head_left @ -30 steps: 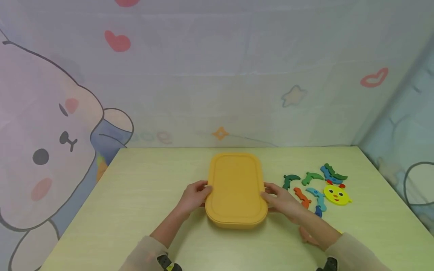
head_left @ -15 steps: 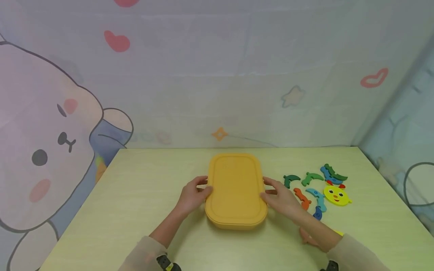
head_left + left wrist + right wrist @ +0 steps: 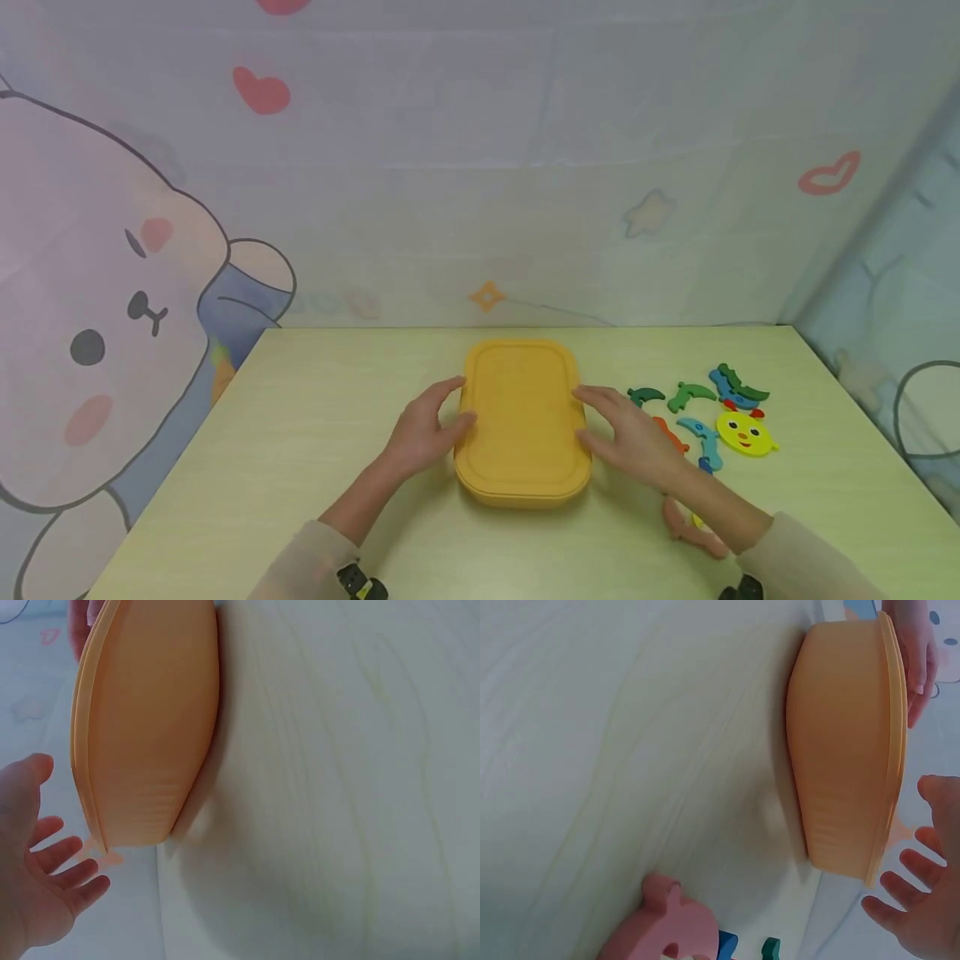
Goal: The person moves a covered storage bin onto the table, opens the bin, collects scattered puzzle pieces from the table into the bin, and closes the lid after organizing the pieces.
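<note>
A yellow lidded box (image 3: 523,417) stands on the table, its lid level on top. My left hand (image 3: 424,428) is at its left side, thumb and fingers spread near the lid's edge. On the opposite side my right hand (image 3: 634,435) is spread the same way. In the left wrist view the left hand (image 3: 46,879) has its fingers apart and grips nothing. The right wrist view shows the right hand (image 3: 924,889) likewise loose, beside the box wall (image 3: 840,742). Whether any fingertip touches the lid, I cannot tell.
Right of the box lie several coloured wooden pieces: a yellow face piece (image 3: 747,433), a light blue piece (image 3: 703,442), a green piece (image 3: 688,395) and a pink piece (image 3: 692,530) near the right forearm. A printed cloth (image 3: 450,167) hangs behind the table (image 3: 285,467).
Both hands have loosened from the box's sides and risen slightly, fingers opening out above the lid's edges. The box has stayed in place.
</note>
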Available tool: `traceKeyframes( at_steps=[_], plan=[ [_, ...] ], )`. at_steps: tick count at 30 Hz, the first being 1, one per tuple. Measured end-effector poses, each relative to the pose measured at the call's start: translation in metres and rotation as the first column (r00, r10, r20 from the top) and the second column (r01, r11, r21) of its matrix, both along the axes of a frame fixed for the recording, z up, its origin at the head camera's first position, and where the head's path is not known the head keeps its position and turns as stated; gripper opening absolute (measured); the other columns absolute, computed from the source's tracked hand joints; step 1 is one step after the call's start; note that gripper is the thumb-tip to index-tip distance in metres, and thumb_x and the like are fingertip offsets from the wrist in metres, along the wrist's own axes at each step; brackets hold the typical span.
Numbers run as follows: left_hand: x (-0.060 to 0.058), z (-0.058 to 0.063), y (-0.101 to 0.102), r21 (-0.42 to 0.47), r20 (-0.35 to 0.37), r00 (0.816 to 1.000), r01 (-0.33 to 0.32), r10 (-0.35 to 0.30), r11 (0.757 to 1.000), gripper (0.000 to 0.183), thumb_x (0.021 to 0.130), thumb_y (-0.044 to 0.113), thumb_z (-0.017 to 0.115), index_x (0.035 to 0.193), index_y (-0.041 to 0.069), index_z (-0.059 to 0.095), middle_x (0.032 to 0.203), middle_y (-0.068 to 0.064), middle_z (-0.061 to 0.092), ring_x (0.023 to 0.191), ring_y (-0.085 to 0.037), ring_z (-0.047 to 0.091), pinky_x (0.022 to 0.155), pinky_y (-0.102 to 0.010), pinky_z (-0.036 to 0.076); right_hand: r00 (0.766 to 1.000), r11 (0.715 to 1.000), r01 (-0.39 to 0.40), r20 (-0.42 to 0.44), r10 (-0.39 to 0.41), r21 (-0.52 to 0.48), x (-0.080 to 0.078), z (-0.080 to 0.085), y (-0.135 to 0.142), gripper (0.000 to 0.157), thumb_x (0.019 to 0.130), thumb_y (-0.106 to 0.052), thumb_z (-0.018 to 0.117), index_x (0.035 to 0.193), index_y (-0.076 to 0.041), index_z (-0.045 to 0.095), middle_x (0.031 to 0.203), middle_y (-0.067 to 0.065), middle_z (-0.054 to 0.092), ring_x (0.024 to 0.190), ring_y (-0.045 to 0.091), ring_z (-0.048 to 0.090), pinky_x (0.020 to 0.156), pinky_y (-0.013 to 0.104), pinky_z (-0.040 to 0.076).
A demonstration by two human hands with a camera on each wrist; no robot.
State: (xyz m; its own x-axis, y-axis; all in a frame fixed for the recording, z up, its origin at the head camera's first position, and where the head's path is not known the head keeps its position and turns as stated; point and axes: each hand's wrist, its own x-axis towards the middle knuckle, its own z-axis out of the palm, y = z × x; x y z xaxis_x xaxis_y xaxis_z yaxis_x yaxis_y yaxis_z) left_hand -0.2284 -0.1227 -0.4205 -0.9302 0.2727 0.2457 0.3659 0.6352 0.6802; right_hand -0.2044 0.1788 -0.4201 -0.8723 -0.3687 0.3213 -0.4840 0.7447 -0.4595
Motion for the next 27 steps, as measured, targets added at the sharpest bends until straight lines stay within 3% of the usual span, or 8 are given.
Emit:
traceKeyframes(
  at_steps=[3, 6, 13, 19, 27],
  plan=[
    [0.002, 0.004, -0.003, -0.114, -0.078, 0.995, 0.057, -0.066, 0.992, 0.054, 0.086, 0.033, 0.062, 0.133, 0.011, 0.048, 0.137, -0.004, 0.047, 0.127, -0.024, 0.043, 0.101, -0.043, 0.039, 0.998, 0.997, -0.035, -0.057, 0.038, 0.067, 0.002, 0.003, 0.001, 0.053, 0.084, -0.029, 0.066, 0.131, -0.013, 0.051, 0.135, 0.006, 0.048, 0.121, 0.028, 0.047, 0.093, 0.047, 0.045],
    [0.006, 0.008, -0.005, -0.225, -0.146, 0.98, 0.101, -0.136, 0.969, 0.056, 0.086, 0.038, 0.061, 0.134, 0.013, 0.047, 0.14, -0.004, 0.044, 0.128, -0.024, 0.041, 0.099, -0.044, 0.041, 0.99, 0.989, -0.072, -0.114, 0.086, 0.126, 0.003, 0.005, 0.001, 0.054, 0.083, -0.031, 0.067, 0.131, -0.013, 0.051, 0.135, 0.006, 0.049, 0.12, 0.028, 0.048, 0.092, 0.045, 0.046],
    [0.011, 0.014, -0.008, -0.412, -0.256, 0.925, 0.159, -0.282, 0.897, 0.063, 0.084, 0.045, 0.061, 0.137, 0.015, 0.044, 0.143, -0.006, 0.039, 0.132, -0.026, 0.036, 0.101, -0.044, 0.039, 0.966, 0.962, -0.135, -0.186, 0.181, 0.238, 0.008, 0.007, 0.0, 0.057, 0.081, -0.036, 0.067, 0.132, -0.015, 0.05, 0.135, 0.006, 0.049, 0.118, 0.026, 0.05, 0.09, 0.043, 0.048],
    [0.018, 0.017, -0.009, -0.484, -0.264, 0.893, 0.205, -0.365, 0.851, 0.068, 0.084, 0.051, 0.057, 0.139, 0.016, 0.04, 0.146, -0.006, 0.035, 0.133, -0.028, 0.033, 0.105, -0.045, 0.035, 0.936, 0.934, -0.187, -0.234, 0.264, 0.303, 0.013, 0.007, -0.002, 0.061, 0.08, -0.038, 0.069, 0.132, -0.015, 0.049, 0.135, 0.007, 0.048, 0.118, 0.025, 0.05, 0.09, 0.043, 0.048],
    [0.03, 0.011, -0.007, -0.539, -0.295, 0.846, 0.237, -0.444, 0.809, 0.072, 0.081, 0.055, 0.06, 0.137, 0.014, 0.042, 0.145, -0.007, 0.036, 0.133, -0.028, 0.034, 0.107, -0.043, 0.032, 0.951, 0.909, -0.213, -0.138, 0.277, 0.357, 0.024, 0.012, -0.009, 0.061, 0.081, -0.042, 0.066, 0.134, -0.019, 0.047, 0.137, 0.002, 0.046, 0.123, 0.022, 0.046, 0.095, 0.041, 0.046]
  ],
)
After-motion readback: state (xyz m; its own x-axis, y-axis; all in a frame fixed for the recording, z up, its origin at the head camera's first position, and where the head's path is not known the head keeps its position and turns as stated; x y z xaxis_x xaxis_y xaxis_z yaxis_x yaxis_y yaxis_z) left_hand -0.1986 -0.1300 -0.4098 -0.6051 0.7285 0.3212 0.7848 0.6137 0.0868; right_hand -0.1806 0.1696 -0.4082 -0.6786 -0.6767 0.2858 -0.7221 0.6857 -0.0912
